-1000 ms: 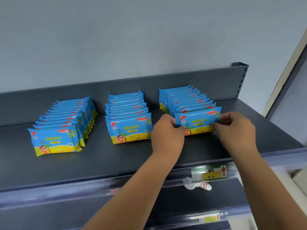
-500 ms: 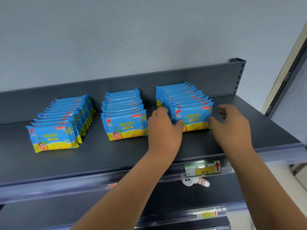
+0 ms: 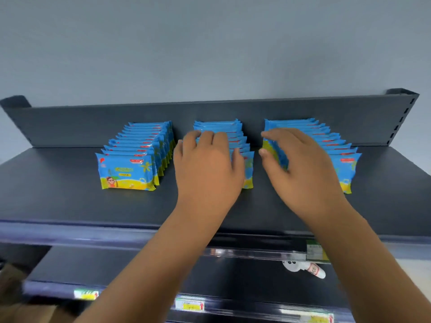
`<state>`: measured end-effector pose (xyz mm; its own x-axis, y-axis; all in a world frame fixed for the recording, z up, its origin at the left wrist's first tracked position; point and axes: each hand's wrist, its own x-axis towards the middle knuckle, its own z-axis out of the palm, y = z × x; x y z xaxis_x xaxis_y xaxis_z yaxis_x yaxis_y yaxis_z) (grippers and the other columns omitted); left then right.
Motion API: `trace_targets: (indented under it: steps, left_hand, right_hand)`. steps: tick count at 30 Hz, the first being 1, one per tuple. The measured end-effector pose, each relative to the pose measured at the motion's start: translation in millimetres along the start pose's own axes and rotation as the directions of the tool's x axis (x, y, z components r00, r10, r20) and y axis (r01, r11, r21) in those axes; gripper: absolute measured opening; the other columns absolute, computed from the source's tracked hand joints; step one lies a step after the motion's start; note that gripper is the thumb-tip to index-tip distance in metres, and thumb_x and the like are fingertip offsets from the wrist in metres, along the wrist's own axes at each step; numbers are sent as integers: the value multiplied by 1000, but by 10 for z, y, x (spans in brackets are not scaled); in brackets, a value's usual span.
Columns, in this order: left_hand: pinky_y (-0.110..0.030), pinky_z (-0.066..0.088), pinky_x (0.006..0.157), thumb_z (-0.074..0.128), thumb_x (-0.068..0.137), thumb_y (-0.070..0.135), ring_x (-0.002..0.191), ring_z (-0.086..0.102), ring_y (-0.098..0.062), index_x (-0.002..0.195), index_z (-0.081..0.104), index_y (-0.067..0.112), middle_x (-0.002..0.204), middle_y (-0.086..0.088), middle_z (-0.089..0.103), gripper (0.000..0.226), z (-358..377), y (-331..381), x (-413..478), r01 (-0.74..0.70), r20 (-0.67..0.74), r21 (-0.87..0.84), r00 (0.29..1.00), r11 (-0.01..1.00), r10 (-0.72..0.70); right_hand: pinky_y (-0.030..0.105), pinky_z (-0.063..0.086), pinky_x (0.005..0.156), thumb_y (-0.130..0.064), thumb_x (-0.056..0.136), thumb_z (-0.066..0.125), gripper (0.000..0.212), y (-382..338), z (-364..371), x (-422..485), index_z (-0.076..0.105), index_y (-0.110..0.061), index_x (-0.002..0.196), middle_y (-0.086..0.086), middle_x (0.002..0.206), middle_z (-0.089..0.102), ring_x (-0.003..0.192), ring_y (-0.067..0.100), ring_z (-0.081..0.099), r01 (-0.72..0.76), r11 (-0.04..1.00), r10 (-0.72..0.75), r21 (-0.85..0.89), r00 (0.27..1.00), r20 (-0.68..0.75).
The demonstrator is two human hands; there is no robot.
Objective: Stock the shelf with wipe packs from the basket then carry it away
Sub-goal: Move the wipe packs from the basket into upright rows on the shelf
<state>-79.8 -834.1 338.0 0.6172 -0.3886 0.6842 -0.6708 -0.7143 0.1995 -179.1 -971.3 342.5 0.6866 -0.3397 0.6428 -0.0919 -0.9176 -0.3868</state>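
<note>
Seen from the head: blue-and-yellow soft plastic wipe packs [image 3: 126, 171] in three upright rows toward the back edge of the dark grey metal shelf [image 3: 58, 201]. Left hand [image 3: 207, 169] laid loosely over the middle row, right hand [image 3: 303, 173] pressing the right row's left side. Probably light, squashy, slick; best pinched by the short ends.

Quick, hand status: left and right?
Left hand: open, resting flat on the middle row of wipe packs.
Right hand: open, fingers touching the right row at its left edge, no visible grip.
</note>
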Motion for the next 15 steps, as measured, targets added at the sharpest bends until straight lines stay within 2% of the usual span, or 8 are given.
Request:
trace_targets:
  steps: [2, 5, 7, 9, 11, 12, 13, 15]
  left_hand:
    - [-47, 48, 93, 49, 94, 41, 110, 60, -33, 109, 70, 14, 109, -4, 72, 38, -100, -338, 51, 50, -33, -112, 998, 993, -54]
    - [-41, 50, 90, 50, 98, 37, 97, 63, -15, 104, 71, 16, 99, 7, 71, 29, -258, -886, 139, 190, -98, -424, 962, 886, -254]
    - [-29, 52, 83, 51, 101, 31, 86, 61, 0, 99, 70, 18, 89, 13, 67, 24, -389, -1238, 220, 292, -108, -611, 890, 736, -443]
    - [-10, 46, 76, 46, 103, 24, 79, 57, 12, 103, 71, 15, 87, 14, 64, 26, -486, -1597, 293, 357, -87, -715, 808, 601, -583]
    - [0, 37, 75, 38, 106, 24, 82, 54, 18, 111, 70, 14, 92, 18, 63, 33, -522, -1914, 347, 384, -90, -743, 754, 548, -651]
    - [1, 35, 78, 35, 108, 28, 87, 54, 17, 114, 69, 14, 97, 18, 63, 37, -515, -2032, 363, 400, -74, -756, 733, 517, -676]
    - [-1, 34, 82, 32, 110, 34, 94, 54, 13, 118, 68, 14, 104, 17, 64, 42, -495, -2118, 380, 428, -30, -772, 714, 470, -700]
    - [-12, 32, 98, 28, 109, 47, 114, 52, 0, 129, 65, 17, 123, 13, 60, 52, -390, -2248, 390, 507, 114, -783, 688, 361, -717]
  right_hand:
    - [23, 45, 98, -25, 99, 60, 27, -252, 177, 68, 65, -26, 126, -13, 121, 66, 112, 4, 61, -30, 966, 40, 256, 999, -33]
    - [25, 48, 104, -13, 101, 59, 27, -716, 459, 190, 68, -22, 125, -13, 123, 69, 118, 1, 62, -106, 755, 123, 648, 992, 19]
    - [18, 46, 102, -9, 102, 57, 27, -1051, 661, 306, 67, -18, 125, -10, 125, 69, 119, -1, 62, -163, 609, 165, 777, 983, 78]
    - [17, 46, 102, -10, 102, 57, 28, -1349, 900, 434, 66, -17, 127, -9, 126, 69, 117, -3, 62, -259, 475, 243, 841, 957, 157]
    - [18, 47, 101, -12, 101, 57, 29, -1602, 1135, 569, 66, -19, 129, -11, 123, 69, 109, -8, 63, -377, 339, 335, 862, 904, 263]
    - [15, 49, 96, -13, 101, 56, 29, -1692, 1251, 631, 66, -19, 129, -12, 118, 70, 100, -13, 64, -420, 260, 375, 869, 874, 310]
    - [10, 51, 85, -13, 102, 55, 29, -1742, 1380, 690, 65, -18, 129, -12, 111, 69, 86, -17, 64, -445, 163, 411, 881, 842, 349]
    - [2, 46, 55, -12, 103, 52, 31, -1787, 1614, 782, 60, -18, 132, -15, 100, 63, 62, -21, 60, -493, 70, 492, 867, 773, 401]
